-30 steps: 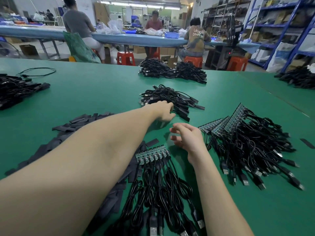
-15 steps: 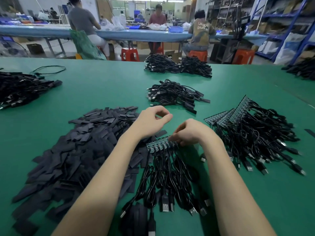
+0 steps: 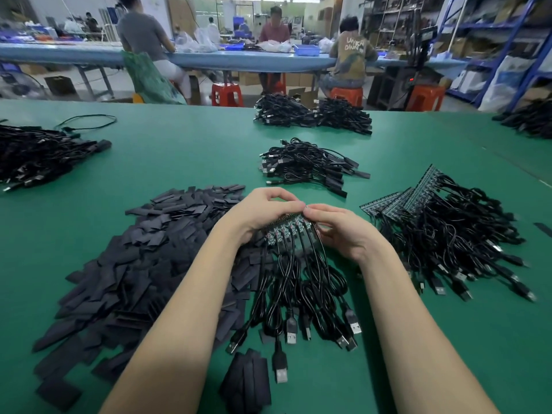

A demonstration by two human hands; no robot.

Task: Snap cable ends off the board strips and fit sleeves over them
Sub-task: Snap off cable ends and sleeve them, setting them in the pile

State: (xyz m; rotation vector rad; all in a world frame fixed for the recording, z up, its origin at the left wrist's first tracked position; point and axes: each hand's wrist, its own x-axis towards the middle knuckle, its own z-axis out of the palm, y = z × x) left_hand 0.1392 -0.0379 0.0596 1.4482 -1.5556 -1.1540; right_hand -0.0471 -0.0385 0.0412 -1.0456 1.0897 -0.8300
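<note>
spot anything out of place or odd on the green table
Mostly orderly piles. One stray cable lies loose at far left, apart from the heaps, and a lone sleeve sits alone at the right edge.

The only lettering that can be made out is pale print across the back of a camouflage-patterned shirt [image 3: 352, 50], worn by a person seated on an orange stool at the far blue desk [image 3: 239, 59]. It runs in two lines; the upper begins "UNIVER", the lower looks like "DIVIS", and the rest is too blurred to read. Nothing else carries legible text.
</note>
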